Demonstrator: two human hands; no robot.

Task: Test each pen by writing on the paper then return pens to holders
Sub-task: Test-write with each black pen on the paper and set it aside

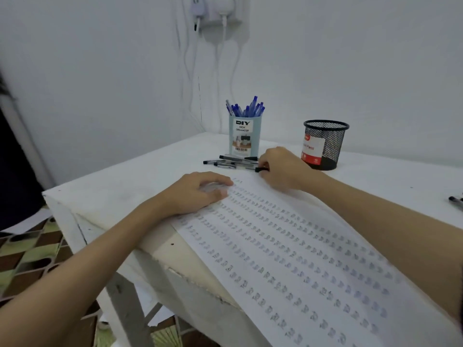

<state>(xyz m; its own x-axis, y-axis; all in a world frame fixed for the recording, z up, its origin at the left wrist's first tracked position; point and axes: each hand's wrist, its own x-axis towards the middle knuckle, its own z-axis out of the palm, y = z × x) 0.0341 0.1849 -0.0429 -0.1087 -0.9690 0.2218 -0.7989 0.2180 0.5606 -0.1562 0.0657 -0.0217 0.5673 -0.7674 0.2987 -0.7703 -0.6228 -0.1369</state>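
Pinching a black-capped pen (260,169) lying roughly nine-to-three at the paper's (288,246) twelve o'clock edge, the right hand (283,169) grips it while the left hand (198,194) presses flat, farther away.

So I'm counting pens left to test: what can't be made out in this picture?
- Head view: inside of the black mesh holder; its wall and the angle hide any pens.
- Pen in the right hand: only its black end shows; fingers cover the rest.
- Pens at the right edge: cut off by the frame.
- Marks on the paper: too blurred to read.
- Loose black pens overlap; count uncertain.
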